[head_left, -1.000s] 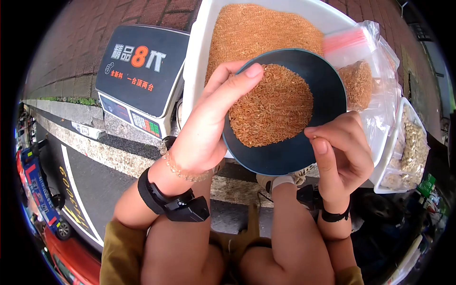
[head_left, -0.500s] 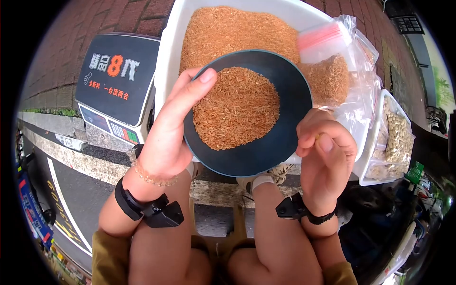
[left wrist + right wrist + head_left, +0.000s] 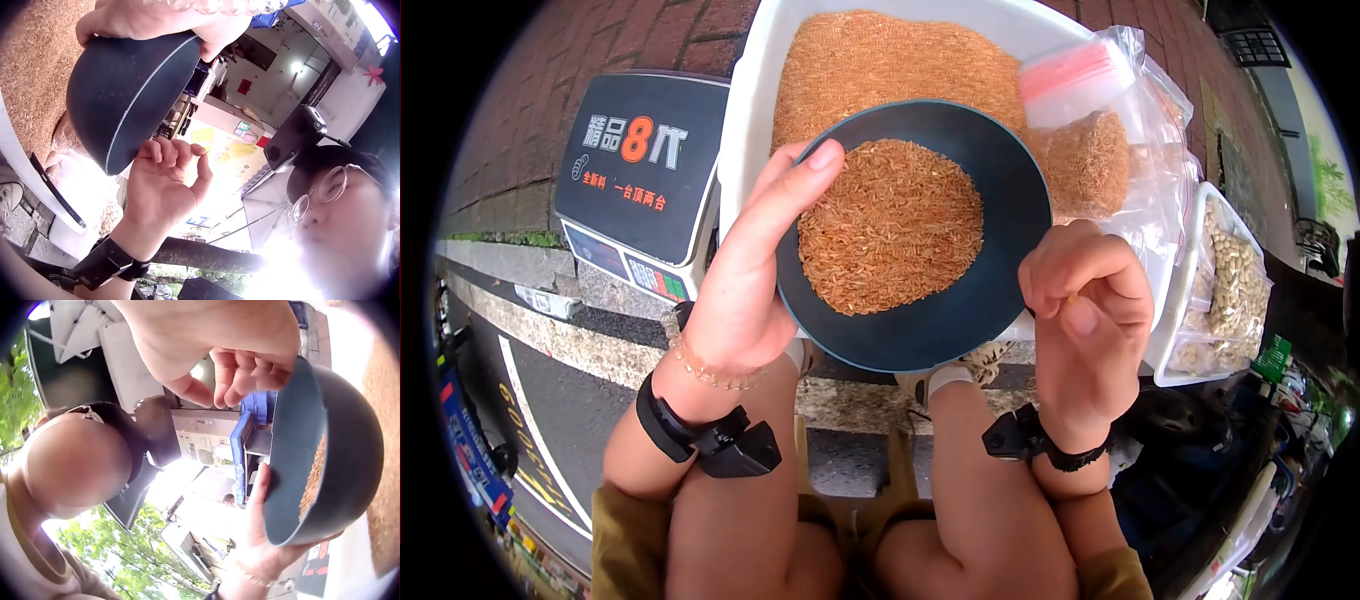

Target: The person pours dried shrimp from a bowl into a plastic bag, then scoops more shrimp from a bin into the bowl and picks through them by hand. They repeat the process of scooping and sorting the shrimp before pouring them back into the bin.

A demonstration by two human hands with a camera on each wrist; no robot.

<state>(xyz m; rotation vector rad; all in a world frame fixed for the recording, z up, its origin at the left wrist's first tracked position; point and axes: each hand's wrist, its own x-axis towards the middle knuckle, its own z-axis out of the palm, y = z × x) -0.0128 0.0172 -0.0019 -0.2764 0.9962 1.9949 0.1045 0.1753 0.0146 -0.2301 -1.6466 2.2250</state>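
My left hand (image 3: 745, 275) grips a dark blue bowl (image 3: 1008, 200) at its left side, thumb over the rim and fingers behind. A mound of reddish-brown rice (image 3: 890, 230) lies inside, toward the bowl's left. At the right rim is my right hand (image 3: 1095, 330), palm up with its fingers curled. Its thumb and index fingertip pinch a tiny yellowish grain (image 3: 1071, 299), also a speck at the fingertips in the left wrist view. The right wrist view shows the bowl (image 3: 353, 450) tilted, with the right hand (image 3: 219, 337) over its rim.
Beneath the bowl stands a white bin (image 3: 738, 150) of loose rice (image 3: 890, 60). Clear plastic bags (image 3: 1150, 190), one with rice (image 3: 1090, 165), lie at its right. A digital scale (image 3: 640, 165) sits left. On the far right, a white tray (image 3: 1165, 365) holds bagged pale pieces (image 3: 1238, 285).
My right hand has drawn back from over the bowl's inside to beside its right rim, turning palm up. The head view has shifted, and the left hand keeps its hold on the bowl.
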